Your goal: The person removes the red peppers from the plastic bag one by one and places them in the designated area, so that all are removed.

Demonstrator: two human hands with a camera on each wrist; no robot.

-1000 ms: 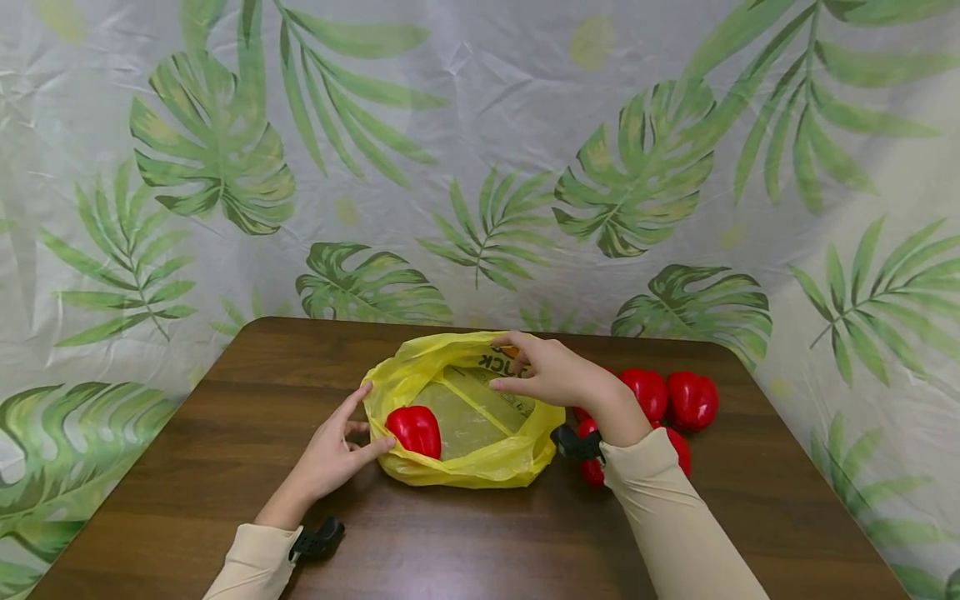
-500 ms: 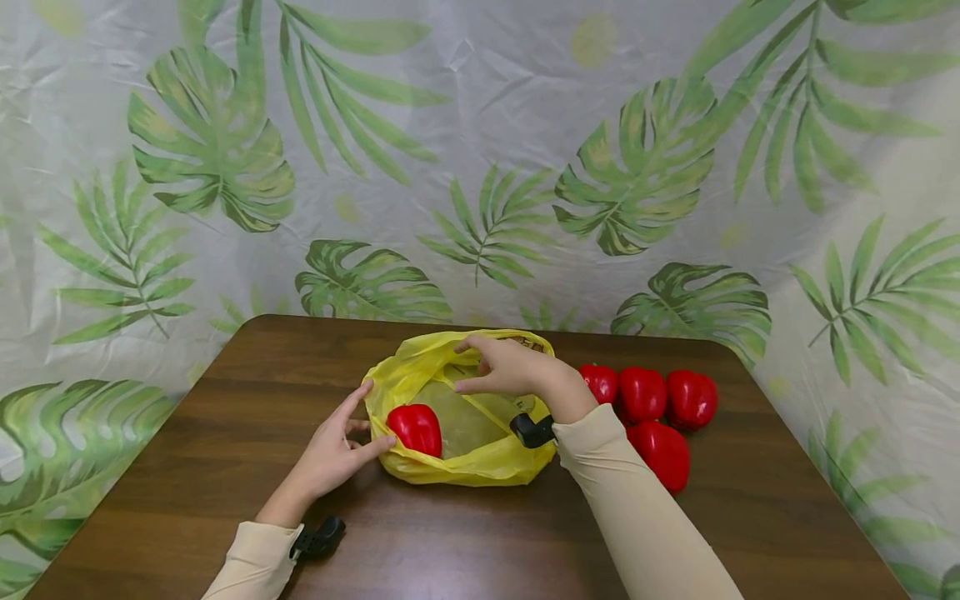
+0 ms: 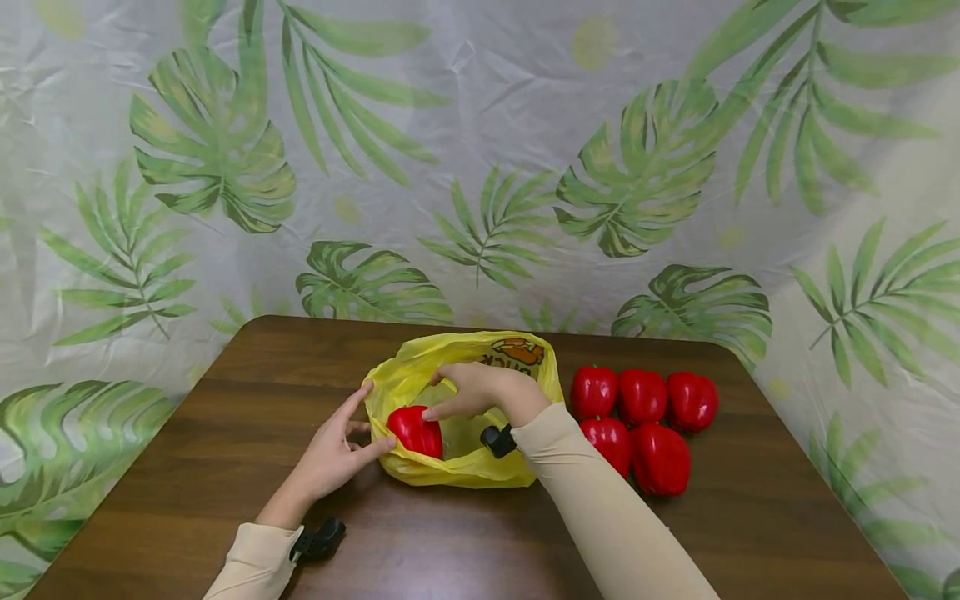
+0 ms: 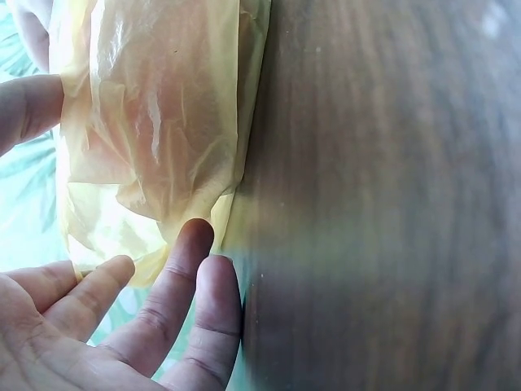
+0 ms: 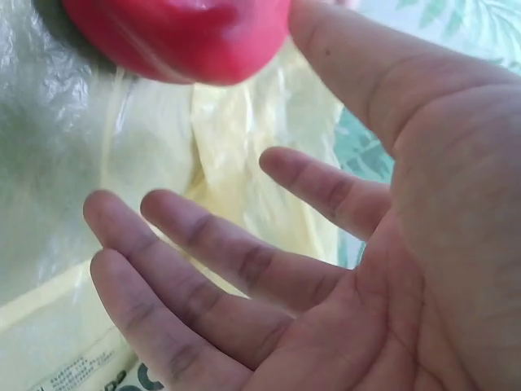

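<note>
A yellow plastic bag (image 3: 480, 475) stands on the table with its mouth wide. Inside, at its left, lies a red bell pepper (image 3: 415, 432). My left hand (image 3: 333, 450) holds the bag's left rim, thumb and index finger spread along it; the left wrist view shows the other fingers against the bag's outside (image 4: 155, 122). My right hand (image 3: 476, 392) reaches into the bag over the pepper. In the right wrist view its fingers (image 5: 244, 261) are spread and loosely bent, and the thumb tip overlaps the edge of the pepper (image 5: 187, 41).
To the right of the bag several red bell peppers (image 3: 642, 396) sit close together in two rows, partly behind the right sleeve (image 3: 600, 492). The brown wooden table (image 3: 172, 500) ends at a leaf-patterned cloth (image 3: 480, 167) behind it.
My right hand has moved left and down into the bag, from the right rim to the pepper. The left hand has stayed at the rim.
</note>
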